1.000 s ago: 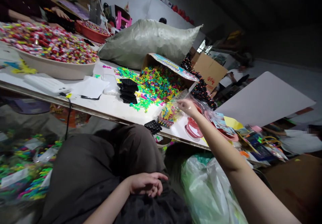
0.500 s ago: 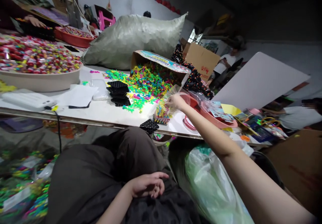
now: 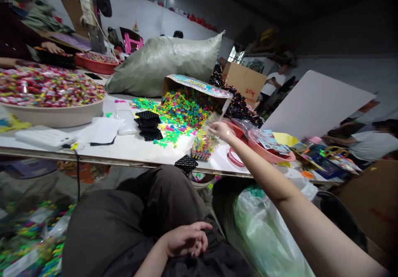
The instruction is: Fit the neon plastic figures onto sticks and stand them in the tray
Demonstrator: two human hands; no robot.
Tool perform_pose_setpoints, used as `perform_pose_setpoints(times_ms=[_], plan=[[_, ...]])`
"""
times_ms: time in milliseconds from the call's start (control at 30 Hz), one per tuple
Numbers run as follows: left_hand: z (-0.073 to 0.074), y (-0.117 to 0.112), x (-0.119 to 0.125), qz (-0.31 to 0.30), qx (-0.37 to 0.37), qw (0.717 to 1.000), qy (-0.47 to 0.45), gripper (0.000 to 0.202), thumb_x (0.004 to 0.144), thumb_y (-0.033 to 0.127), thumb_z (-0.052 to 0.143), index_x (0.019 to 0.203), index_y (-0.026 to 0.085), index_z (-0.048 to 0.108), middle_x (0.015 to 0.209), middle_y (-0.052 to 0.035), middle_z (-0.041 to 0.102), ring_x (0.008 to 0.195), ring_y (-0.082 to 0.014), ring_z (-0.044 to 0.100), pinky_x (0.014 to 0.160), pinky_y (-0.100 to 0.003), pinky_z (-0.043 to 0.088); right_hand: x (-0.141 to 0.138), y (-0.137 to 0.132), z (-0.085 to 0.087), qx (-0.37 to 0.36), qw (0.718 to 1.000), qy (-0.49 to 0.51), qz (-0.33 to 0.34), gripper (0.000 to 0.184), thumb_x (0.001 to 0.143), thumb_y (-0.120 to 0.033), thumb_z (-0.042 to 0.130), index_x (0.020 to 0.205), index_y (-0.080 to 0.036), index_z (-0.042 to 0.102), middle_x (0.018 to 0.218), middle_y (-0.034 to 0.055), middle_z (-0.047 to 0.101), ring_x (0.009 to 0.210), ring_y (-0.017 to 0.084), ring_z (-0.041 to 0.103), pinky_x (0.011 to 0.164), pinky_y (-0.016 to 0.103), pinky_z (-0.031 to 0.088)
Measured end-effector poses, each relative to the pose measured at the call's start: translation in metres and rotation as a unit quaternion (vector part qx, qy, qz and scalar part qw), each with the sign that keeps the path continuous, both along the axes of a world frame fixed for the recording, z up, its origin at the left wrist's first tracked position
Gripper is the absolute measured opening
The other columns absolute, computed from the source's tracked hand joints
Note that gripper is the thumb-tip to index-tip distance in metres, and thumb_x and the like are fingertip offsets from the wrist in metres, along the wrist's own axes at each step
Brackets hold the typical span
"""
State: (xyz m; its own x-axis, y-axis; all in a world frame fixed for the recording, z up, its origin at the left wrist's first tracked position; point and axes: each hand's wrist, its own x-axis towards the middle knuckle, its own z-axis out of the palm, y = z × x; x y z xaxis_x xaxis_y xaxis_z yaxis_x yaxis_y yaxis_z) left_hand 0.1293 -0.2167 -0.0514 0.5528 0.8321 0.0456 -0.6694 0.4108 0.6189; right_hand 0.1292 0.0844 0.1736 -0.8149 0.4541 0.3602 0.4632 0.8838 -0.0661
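My right hand (image 3: pixel 220 130) reaches over the table, fingers pinched at the top of a clear plastic bag (image 3: pixel 202 143) filled with small colourful plastic pieces. The bag stands on the table near its front edge. My left hand (image 3: pixel 187 239) rests over my lap, index finger stretched and the others loosely curled, holding nothing. Behind the bag, a cardboard box (image 3: pixel 199 84) lies on its side, and a heap of green, yellow, blue and pink plastic pieces (image 3: pixel 183 107) spills from it. Black patterned folded pieces (image 3: pixel 147 121) are stacked left of the heap.
A wide basin (image 3: pixel 52 115) of wrapped, candy-like items stands at left. Behind sits a large grey sack (image 3: pixel 164 63). Orange basins (image 3: pixel 270 152) and a roll of tape (image 3: pixel 235 156) lie right of the bag. A greenish plastic bag (image 3: pixel 264 219) is beside my legs. Other people are around.
The view has tilted slightly, so the table appears lower. My right hand stays at the bag's top with little change. My left hand keeps its pose over my lap.
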Motion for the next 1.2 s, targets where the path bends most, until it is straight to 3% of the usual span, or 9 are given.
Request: perform_pose_setpoints(times_ms=[133, 233, 367, 500, 600, 767, 933, 1033, 1200], plan=[[-0.002, 0.001, 0.001, 0.003, -0.002, 1.000, -0.007, 0.055, 0.070, 0.033, 0.058, 0.115, 0.009, 0.039, 0.073, -0.0055, 0.059, 0.047, -0.0081, 0.051, 0.043, -0.019, 0.030, 0.014, 0.000, -0.002, 0.056, 0.998, 0.017, 0.036, 0.014, 0.075, -0.022, 0.050, 0.072, -0.016, 0.062, 0.076, 0.0066, 0.065, 0.069, 0.015, 0.057, 0.063, 0.022, 0.039], [-0.002, 0.001, 0.002, 0.006, -0.008, 1.000, -0.005, 0.056, 0.070, 0.034, 0.058, 0.115, 0.009, 0.039, 0.072, -0.0059, 0.059, 0.048, -0.0084, 0.052, 0.042, -0.018, 0.029, 0.024, -0.003, -0.011, 0.034, 0.996, -0.009, 0.083, 0.013, 0.076, -0.022, 0.050, 0.076, -0.017, 0.061, 0.077, 0.0054, 0.065, 0.069, 0.015, 0.058, 0.063, 0.023, 0.040], [-0.002, 0.001, 0.002, 0.006, -0.011, 1.000, -0.007, 0.056, 0.070, 0.035, 0.060, 0.115, 0.010, 0.040, 0.071, -0.0054, 0.059, 0.048, -0.0082, 0.052, 0.043, -0.018, 0.029, 0.033, -0.003, -0.023, 0.000, 0.996, -0.004, 0.093, 0.016, 0.077, -0.023, 0.050, 0.086, -0.016, 0.061, 0.080, 0.0055, 0.066, 0.068, 0.015, 0.059, 0.062, 0.024, 0.042], [-0.003, 0.001, 0.002, 0.004, -0.010, 1.000, -0.014, 0.054, 0.071, 0.034, 0.059, 0.115, 0.011, 0.040, 0.071, -0.0055, 0.059, 0.048, -0.0087, 0.052, 0.043, -0.019, 0.029, 0.035, 0.001, -0.026, 0.032, 0.992, 0.094, 0.081, 0.016, 0.079, -0.022, 0.048, 0.081, -0.018, 0.062, 0.094, 0.0067, 0.065, 0.084, 0.018, 0.059, 0.077, 0.031, 0.042], [-0.004, 0.001, 0.003, 0.007, -0.012, 1.000, -0.018, 0.052, 0.071, 0.032, 0.058, 0.115, 0.011, 0.041, 0.071, -0.0055, 0.059, 0.047, -0.0089, 0.051, 0.043, -0.019, 0.029, 0.032, 0.002, -0.025, 0.069, 0.985, 0.148, 0.063, 0.017, 0.079, -0.026, 0.051, 0.074, -0.018, 0.065, 0.093, 0.0083, 0.065, 0.086, 0.021, 0.056, 0.080, 0.036, 0.040], [-0.003, 0.001, 0.003, 0.009, -0.015, 1.000, -0.014, 0.054, 0.070, 0.035, 0.059, 0.115, 0.011, 0.041, 0.070, -0.0049, 0.059, 0.047, -0.0084, 0.052, 0.043, -0.019, 0.029, 0.031, -0.004, -0.025, 0.038, 0.985, 0.045, 0.163, 0.021, 0.081, -0.027, 0.048, 0.082, -0.020, 0.068, 0.084, 0.0073, 0.065, 0.079, 0.018, 0.057, 0.072, 0.032, 0.042], [-0.004, 0.001, 0.003, 0.010, -0.010, 1.000, -0.013, 0.054, 0.069, 0.035, 0.060, 0.115, 0.012, 0.042, 0.070, -0.0042, 0.060, 0.047, -0.0080, 0.052, 0.044, -0.018, 0.030, 0.037, -0.005, -0.025, 0.011, 0.980, 0.016, 0.200, 0.030, 0.085, -0.029, 0.040, 0.092, -0.016, 0.066, 0.086, 0.0098, 0.064, 0.078, 0.017, 0.057, 0.070, 0.029, 0.043], [-0.003, 0.001, 0.003, 0.009, -0.009, 1.000, -0.014, 0.052, 0.070, 0.033, 0.059, 0.114, 0.012, 0.042, 0.071, -0.0044, 0.060, 0.047, -0.0081, 0.052, 0.043, -0.018, 0.031, 0.038, -0.003, -0.021, 0.015, 0.986, 0.017, 0.167, 0.030, 0.084, -0.029, 0.041, 0.098, -0.015, 0.064, 0.091, 0.0105, 0.064, 0.081, 0.018, 0.057, 0.073, 0.030, 0.043], [-0.002, 0.001, 0.004, 0.014, -0.017, 1.000, -0.022, 0.053, 0.070, 0.032, 0.060, 0.115, 0.010, 0.042, 0.070, -0.0057, 0.060, 0.047, -0.0088, 0.053, 0.043, -0.018, 0.031, 0.030, -0.004, -0.017, 0.050, 0.997, -0.041, 0.043, 0.027, 0.083, -0.027, 0.044, 0.100, -0.018, 0.064, 0.097, 0.0091, 0.063, 0.091, 0.021, 0.055, 0.080, 0.034, 0.040]])
